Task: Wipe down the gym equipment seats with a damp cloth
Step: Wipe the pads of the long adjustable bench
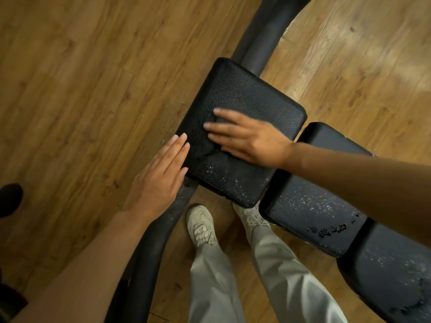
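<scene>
A black padded seat (251, 94) with a pebbled surface stands on a black frame in the middle of the view. My right hand (247, 136) lies flat on it, fingers straight, pressing a dark cloth (205, 138) that blends with the pad and shows only near the fingertips. My left hand (161, 176) rests flat with straight fingers against the seat's left edge and holds nothing. White specks dot the seat's near corner. A second pad (312, 206) and a third pad (391, 276) run to the lower right, both speckled and worn.
A black tubular frame bar (149, 252) curves down past my left wrist, and a thick tube (263, 38) leaves the seat at the top. My feet in light shoes (200, 224) stand on the wooden floor (81, 78). A dark object (9, 199) lies at the left edge.
</scene>
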Demonstrator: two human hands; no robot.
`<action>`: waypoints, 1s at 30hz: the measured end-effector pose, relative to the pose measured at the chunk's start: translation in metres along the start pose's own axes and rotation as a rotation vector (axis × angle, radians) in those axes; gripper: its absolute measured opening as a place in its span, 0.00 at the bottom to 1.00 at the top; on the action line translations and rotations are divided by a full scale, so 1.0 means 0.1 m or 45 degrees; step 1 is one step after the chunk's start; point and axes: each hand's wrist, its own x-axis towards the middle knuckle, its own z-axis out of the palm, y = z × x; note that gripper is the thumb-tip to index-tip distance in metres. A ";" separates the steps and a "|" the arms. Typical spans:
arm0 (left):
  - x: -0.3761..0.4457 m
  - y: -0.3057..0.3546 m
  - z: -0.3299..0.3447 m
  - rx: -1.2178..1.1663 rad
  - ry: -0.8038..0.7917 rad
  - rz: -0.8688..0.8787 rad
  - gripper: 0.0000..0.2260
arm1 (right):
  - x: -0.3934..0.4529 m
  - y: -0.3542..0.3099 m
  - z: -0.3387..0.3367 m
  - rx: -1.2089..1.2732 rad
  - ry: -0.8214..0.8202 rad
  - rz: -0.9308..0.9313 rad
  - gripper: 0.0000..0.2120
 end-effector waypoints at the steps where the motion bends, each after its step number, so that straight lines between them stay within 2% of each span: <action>1: -0.01 -0.02 -0.01 -0.007 -0.010 0.006 0.22 | 0.05 0.12 -0.02 -0.032 0.043 0.089 0.16; 5: -0.03 -0.06 0.00 -0.043 -0.010 0.030 0.23 | 0.26 0.26 -0.05 -0.104 0.317 0.551 0.14; 8: -0.04 -0.09 0.02 -0.058 0.019 0.060 0.22 | 0.36 -0.03 0.06 -0.043 0.375 0.730 0.17; 10: -0.04 -0.13 0.02 -0.067 0.034 0.072 0.22 | 0.36 -0.31 0.17 0.036 0.299 0.652 0.19; 13: -0.06 -0.20 0.02 -0.072 0.060 0.108 0.21 | 0.24 -0.66 0.30 0.085 0.133 0.327 0.19; 17: -0.09 -0.30 0.05 -0.080 0.101 0.195 0.21 | 0.14 -0.67 0.30 0.043 0.057 0.134 0.18; 19: -0.07 -0.33 0.05 -0.093 0.119 0.217 0.22 | 0.19 -0.54 0.27 0.009 0.064 0.208 0.18; 23: -0.04 -0.38 0.03 -0.085 0.133 0.256 0.24 | 0.43 -0.43 0.23 0.066 0.242 0.768 0.24; 25: -0.03 -0.39 0.00 -0.085 0.134 0.273 0.24 | 0.51 -0.53 0.26 0.074 0.278 0.907 0.25; 27: -0.02 -0.40 -0.02 -0.061 0.135 0.275 0.23 | 0.49 -0.70 0.33 0.081 0.265 0.859 0.24; 30: -0.02 -0.40 -0.04 -0.045 0.128 0.262 0.21 | 0.31 -1.01 0.45 0.151 0.219 0.639 0.23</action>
